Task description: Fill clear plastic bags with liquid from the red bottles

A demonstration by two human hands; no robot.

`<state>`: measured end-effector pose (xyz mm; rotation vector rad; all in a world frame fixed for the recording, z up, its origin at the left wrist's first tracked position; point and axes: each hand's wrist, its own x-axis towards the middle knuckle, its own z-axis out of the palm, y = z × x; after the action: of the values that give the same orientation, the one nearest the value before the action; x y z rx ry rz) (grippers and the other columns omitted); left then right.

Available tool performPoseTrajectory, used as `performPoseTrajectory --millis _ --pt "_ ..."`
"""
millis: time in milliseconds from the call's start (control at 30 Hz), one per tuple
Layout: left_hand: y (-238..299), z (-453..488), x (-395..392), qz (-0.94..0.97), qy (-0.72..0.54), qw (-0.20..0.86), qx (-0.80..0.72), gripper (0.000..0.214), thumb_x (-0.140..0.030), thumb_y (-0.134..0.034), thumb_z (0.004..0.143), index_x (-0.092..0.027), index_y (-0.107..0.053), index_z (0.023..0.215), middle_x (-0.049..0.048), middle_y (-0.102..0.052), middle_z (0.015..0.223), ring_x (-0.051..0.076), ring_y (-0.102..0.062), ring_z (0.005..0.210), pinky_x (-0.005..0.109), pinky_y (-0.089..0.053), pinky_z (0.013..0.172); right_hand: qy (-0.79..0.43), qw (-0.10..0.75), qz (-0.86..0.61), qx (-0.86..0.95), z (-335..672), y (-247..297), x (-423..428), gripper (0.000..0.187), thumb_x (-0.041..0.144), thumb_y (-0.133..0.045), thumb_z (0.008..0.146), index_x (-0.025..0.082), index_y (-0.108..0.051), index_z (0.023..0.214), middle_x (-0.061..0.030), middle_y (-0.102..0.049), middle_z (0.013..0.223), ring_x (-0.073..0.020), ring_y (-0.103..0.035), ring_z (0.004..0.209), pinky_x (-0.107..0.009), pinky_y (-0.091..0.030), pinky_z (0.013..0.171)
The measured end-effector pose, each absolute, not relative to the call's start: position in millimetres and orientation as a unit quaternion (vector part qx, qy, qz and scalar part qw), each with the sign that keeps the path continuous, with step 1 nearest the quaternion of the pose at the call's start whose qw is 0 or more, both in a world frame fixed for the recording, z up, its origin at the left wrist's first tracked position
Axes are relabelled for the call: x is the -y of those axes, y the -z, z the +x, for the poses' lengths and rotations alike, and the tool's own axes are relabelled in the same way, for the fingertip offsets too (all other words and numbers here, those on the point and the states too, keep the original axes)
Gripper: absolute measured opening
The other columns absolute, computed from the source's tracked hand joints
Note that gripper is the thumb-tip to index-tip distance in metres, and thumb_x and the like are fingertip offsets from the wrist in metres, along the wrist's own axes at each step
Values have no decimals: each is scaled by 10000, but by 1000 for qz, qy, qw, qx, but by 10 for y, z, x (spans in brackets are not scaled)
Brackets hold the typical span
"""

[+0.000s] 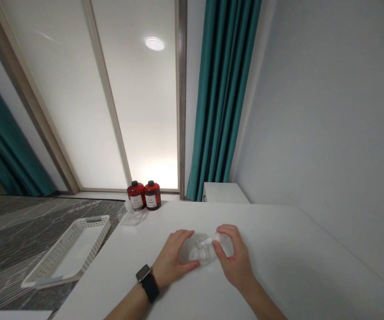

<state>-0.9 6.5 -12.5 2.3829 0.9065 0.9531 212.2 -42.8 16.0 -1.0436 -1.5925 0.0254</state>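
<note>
Taking the clear plastic container as the clock's centre, a white perforated basket sits at 9 o'clock, beyond the desk. At 10 o'clock, clear plastic packaging lies just beside a left red bottle and a right red bottle, both black-capped and upright. The left hand, a black-strapped smartwatch on its wrist, curves widely around the container's 9 o'clock end, thumb on the near side. From 3 o'clock, the right hand narrows thumb and forefinger on what looks like a small white piece, though glare and blur obscure it.

A steady, light left-hand hold against the desk would suit this work; squeezing may flex the thin plastic. Keep the right pinch precise.

Both bottles carry white labels with dark print, too small to read; no brand is legible.
</note>
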Motion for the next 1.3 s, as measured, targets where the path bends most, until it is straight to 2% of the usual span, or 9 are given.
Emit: performPoseTrajectory --millis 333,533,800,1167,1300 --pt "71 -35 -95 822 -363 275 -343 616 -260 -768 728 -214 -510 1285 105 -597 1218 279 -565 1115 451 -460 991 -143 598 -537 577 2199 -28 347 188 375 -548 913 222 -568 1020 -43 -611 961 -223 -581 941 -351 -462 838" --pt "8 -26 -82 792 -384 313 -356 568 -229 -740 735 -209 -524 1260 89 -622 1164 250 -599 1008 421 -502 908 -214 616 -550 522 2184 35 295 214 437 -522 914 223 -516 926 -2 -555 815 -197 -542 790 -327 -453 742" --pt "-35 -26 -72 787 -397 310 -355 568 -223 -742 731 -206 -526 1257 89 -622 1155 248 -598 990 423 -501 899 -217 589 -549 552 2168 27 320 203 425 -542 894 225 -509 903 -11 -566 829 -215 -551 841 -346 -447 777" --pt "-19 -32 -72 786 -404 302 -357 568 -225 -759 734 -203 -534 1254 82 -627 1137 235 -608 970 411 -513 891 -219 595 -542 552 2148 -2 347 221 443 -538 901 224 -519 890 -13 -583 817 -209 -562 825 -324 -458 742" --pt "-51 -37 -67 784 -402 300 -364 559 -232 -753 736 -202 -534 1250 85 -630 1138 238 -610 968 417 -515 890 -252 599 -534 541 2155 -39 345 248 469 -551 883 225 -520 856 1 -576 756 -191 -557 734 -297 -457 657"
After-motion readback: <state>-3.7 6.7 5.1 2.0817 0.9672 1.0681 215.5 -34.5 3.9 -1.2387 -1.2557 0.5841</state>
